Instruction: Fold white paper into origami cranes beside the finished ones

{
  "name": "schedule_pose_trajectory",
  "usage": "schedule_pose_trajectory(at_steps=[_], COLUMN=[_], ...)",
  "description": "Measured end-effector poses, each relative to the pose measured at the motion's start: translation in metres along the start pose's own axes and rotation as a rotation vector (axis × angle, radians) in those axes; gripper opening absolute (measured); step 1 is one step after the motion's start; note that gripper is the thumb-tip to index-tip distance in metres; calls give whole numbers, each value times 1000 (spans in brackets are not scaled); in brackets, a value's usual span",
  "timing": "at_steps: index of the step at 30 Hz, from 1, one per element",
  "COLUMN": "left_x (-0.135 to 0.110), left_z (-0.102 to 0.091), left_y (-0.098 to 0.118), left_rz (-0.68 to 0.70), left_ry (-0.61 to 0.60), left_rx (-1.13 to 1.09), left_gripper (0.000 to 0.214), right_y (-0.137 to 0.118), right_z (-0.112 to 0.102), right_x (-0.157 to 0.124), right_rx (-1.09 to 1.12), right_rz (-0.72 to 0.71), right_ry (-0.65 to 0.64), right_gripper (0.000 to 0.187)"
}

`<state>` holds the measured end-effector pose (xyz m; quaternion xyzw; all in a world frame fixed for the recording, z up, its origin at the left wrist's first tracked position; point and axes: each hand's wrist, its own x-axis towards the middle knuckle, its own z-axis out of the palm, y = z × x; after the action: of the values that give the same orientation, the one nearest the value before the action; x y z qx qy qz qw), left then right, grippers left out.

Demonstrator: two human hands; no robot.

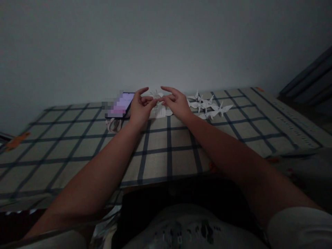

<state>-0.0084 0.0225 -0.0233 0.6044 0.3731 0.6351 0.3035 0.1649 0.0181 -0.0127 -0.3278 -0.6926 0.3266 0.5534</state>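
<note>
My left hand [141, 106] and my right hand [177, 103] meet above the far part of the table, thumbs and fingertips almost touching. Both index fingers point outward while the other fingers curl into a pinch. Whatever sits between the fingertips is too small and dim to make out. Pointed white folded paper [155, 93] shows just behind the fingers. Below them lie white paper sheets [158, 112] with faint print, partly covered by my hands. Right of my right hand, several folded paper cranes [204, 103] are spread in a cluster.
A phone [119, 105] with a lit screen lies left of my left hand, a pale strap or cable [113, 125] beside it. The checked tablecloth [155, 162] covers the table up to the wall [166, 45]. Dark striped fabric [308, 76] is at the far right.
</note>
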Motion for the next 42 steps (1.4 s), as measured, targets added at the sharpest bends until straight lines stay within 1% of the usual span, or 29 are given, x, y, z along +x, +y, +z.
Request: schedule_pose_trajectory(at_steps=[3, 5, 7, 9, 12, 17, 19, 21, 24, 26, 30, 36, 39, 42], left_x=[1, 0, -2, -4, -6, -6, -7, -7, -8, -9, -9, -5, -4, -4], left_z=[0, 2, 3, 4, 5, 4, 4, 4, 5, 5, 5, 2, 1, 1], left_y=[2, 5, 7, 11, 15, 17, 17, 16, 16, 16, 12, 5, 4, 5], left_rz=[-74, -139, -203, -245, -267, -284, -285, -278, -268, -269, -246, -152, -115, -92], left_ry=[-50, -70, -83, -91, -98, -121, -112, -114, -146, -171, -185, -134, -130, -141], left_rx=[-71, -121, -157, -181, -214, -234, -230, -226, -232, -245, -249, -229, -184, -163], left_gripper=[51, 43, 38, 35, 34, 32, 32, 33, 39, 42, 47, 54, 53, 50], right_y=[5, 7, 7, 6, 4, 6, 7, 7, 7, 6, 4, -3, -4, -1], right_z=[-3, -6, -8, -8, -8, -10, -13, -15, -19, -19, -16, -13, -12, -10], right_x=[5, 8, 9, 9, 7, 7, 9, 11, 13, 13, 11, 8, 8, 8], right_rx=[-20, -75, -132, -184, -236, -294, -327, -358, -401, -419, -388, -273, -225, -173], right_rz=[3, -36, -92, -140, -173, -204, -230, -252, -271, -269, -237, -200, -167, -93], right_ry=[37, 29, -11, -62, -97, -145, -155, -142, -104, -78, -48, -93, -94, -51], right_gripper=[36, 35, 37, 35, 27, 34, 30, 22, 9, 6, 9, 12, 14, 19])
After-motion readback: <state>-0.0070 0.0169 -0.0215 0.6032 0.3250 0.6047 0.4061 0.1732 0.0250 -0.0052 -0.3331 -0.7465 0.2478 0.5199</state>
